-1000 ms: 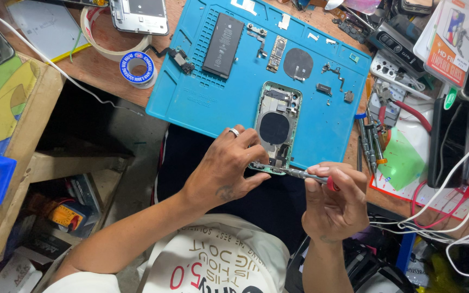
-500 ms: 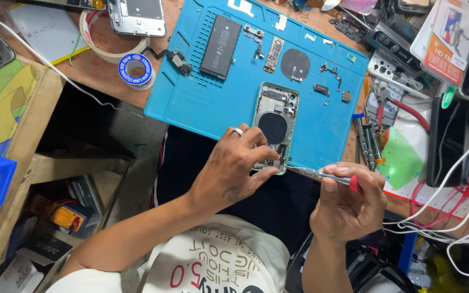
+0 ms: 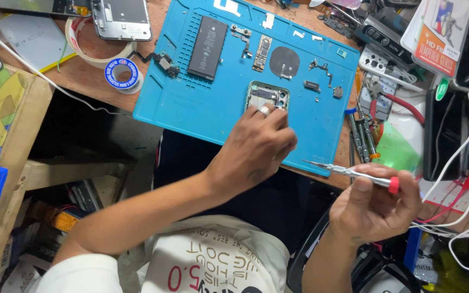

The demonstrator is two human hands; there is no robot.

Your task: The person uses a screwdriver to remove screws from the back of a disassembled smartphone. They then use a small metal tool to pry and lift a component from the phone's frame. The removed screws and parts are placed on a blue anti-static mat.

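Nearest the camera, the right hand (image 3: 373, 209) is curled shut around a slim precision screwdriver (image 3: 351, 173), pinching its shaft below the red end cap, with the tip pointing left, just off the near edge of the blue repair mat (image 3: 191, 108) and clear of any part. Just beyond, the left hand (image 3: 253, 149) lies palm down over an opened phone chassis (image 3: 267, 96), its fingers pressed together on the frame to pin it to the mat; only the camera end of the housing shows. Farther up the mat lie a black battery (image 3: 207, 48), a narrow logic board (image 3: 262, 53), a round charging coil (image 3: 284, 61) and several tiny loose brackets (image 3: 321, 68). A solder wire spool (image 3: 123, 75) sits on the wooden bench to the left. The likely risks: the screwdriver tip could skid into exposed connectors if the chassis shifts under the hand, and a sweeping wrist could scatter the small brackets off the mat.
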